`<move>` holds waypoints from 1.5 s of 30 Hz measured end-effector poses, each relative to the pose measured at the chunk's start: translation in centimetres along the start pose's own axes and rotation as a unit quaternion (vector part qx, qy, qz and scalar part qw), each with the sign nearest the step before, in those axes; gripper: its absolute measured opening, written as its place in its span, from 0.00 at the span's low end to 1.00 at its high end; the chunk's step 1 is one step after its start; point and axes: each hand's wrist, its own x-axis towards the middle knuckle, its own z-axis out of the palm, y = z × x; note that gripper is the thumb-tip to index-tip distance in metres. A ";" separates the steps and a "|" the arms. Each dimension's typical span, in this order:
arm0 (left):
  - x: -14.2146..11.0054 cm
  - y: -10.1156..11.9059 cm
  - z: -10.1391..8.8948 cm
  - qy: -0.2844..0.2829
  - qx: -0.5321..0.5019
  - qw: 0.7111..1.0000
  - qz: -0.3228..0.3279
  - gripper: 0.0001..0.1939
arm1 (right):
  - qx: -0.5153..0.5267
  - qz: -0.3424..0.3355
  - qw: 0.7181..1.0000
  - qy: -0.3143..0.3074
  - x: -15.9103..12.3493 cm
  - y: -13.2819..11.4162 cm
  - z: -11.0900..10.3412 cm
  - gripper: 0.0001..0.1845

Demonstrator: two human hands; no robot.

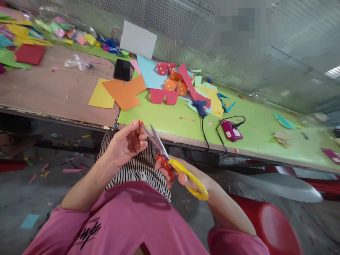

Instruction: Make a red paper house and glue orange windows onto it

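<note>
My right hand (170, 171) grips a pair of scissors (165, 152) with one red and one yellow handle; the blades are spread apart. Between the thumb and fingertips of my left hand (130, 141) is a tiny piece of orange paper (140, 122), close to the blade tips. Both hands are in front of the table edge, above my lap. On the green tabletop beyond them lie a red paper glasses shape (164, 96), an orange glasses shape with yellow dots (171, 85) and a red one with yellow dots (162, 68).
A blue glue gun (201, 108) with a cord lies near a purple box (231, 131). Orange paper (124, 92), yellow paper (101, 95) and a black phone (122, 69) are left of centre. A red stool (277, 226) stands at lower right. Paper scraps litter the floor.
</note>
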 end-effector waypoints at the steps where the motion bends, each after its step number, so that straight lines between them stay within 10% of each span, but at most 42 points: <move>1: 0.0 0.0 0.0 -0.001 0.000 1.000 -0.001 0.05 | 0.003 0.006 1.000 0.002 0.0 -0.1 0.0 0.42; 10: 0.2 -0.4 -0.4 -0.039 0.029 0.999 0.022 0.17 | 0.038 0.020 0.999 -0.010 0.3 0.2 -0.1 0.40; 20: 0.5 -1.4 -1.4 -0.051 0.201 0.945 0.251 0.17 | 0.022 0.003 1.000 0.005 0.5 0.3 0.2 0.41; 31: 0.6 -1.4 -2.6 -0.025 0.306 0.896 0.321 0.16 | -0.035 -0.034 0.989 0.141 -0.1 0.7 0.5 0.35; 34: -0.2 -1.3 -2.7 -0.059 0.436 0.818 0.371 0.09 | -0.095 -0.088 0.962 0.242 0.7 -0.6 0.7 0.26; 39: -1.5 -0.9 -1.9 -0.117 0.640 0.601 0.464 0.04 | -0.114 -0.200 0.929 0.290 2.5 -2.0 1.3 0.16; 45: -1.7 -0.8 -1.3 -0.154 0.692 0.513 0.484 0.05 | -0.144 -0.193 0.929 0.282 2.8 -2.1 1.3 0.15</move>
